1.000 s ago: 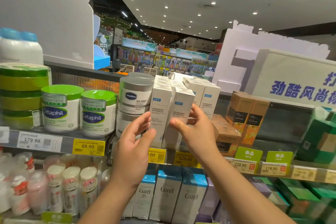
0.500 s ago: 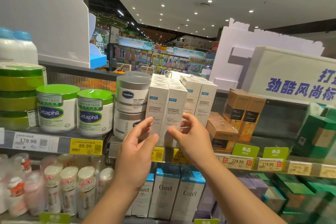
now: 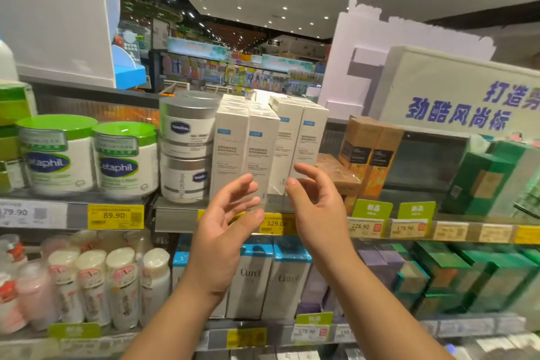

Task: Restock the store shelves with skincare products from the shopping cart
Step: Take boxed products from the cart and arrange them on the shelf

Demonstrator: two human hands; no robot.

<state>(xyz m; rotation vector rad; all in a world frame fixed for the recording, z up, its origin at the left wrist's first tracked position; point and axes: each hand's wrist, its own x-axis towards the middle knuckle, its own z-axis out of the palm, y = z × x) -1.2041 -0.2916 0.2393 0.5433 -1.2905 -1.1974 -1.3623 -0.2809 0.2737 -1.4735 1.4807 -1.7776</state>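
left hand (image 3: 225, 225): empty, fingers spread | right hand (image 3: 315, 204): empty, fingers relaxed | white skincare boxes (image 3: 245, 155): upright on shelf (image 3: 181, 215), right of Vaseline jars (image 3: 187, 146), labels facing near so shoppers can read them

I see my left hand (image 3: 222, 231) and right hand (image 3: 317, 207) raised with fingers loosely spread, holding nothing, in front of two upright white boxes (image 3: 244, 155) on the shelf (image 3: 175, 218), beside stacked grey-lidded jars (image 3: 187, 146).
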